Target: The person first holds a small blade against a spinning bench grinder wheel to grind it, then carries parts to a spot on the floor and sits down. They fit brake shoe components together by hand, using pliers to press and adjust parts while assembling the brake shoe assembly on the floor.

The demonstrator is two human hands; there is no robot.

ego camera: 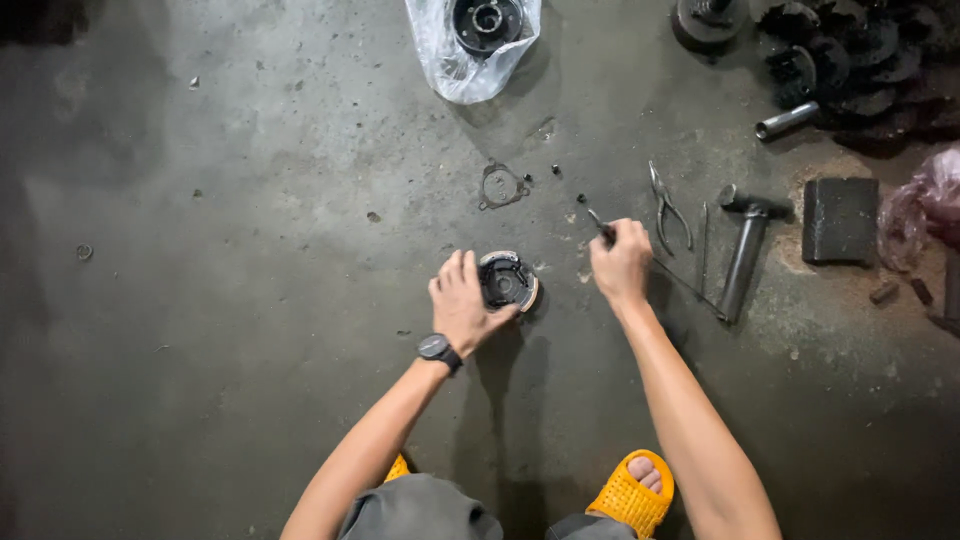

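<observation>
A round dark metal part with a pale worn rim lies on the concrete floor in front of me. My left hand, with a black watch on the wrist, rests against its left side and grips its edge. My right hand is closed around a thin dark metal tool whose tip points up and left, a short way right of the round part.
Pliers, a thin rod and a dark hammer-like tool lie to the right. A flat gasket sits beyond the part. A clear bag with a black hub and stacked dark parts are at the top.
</observation>
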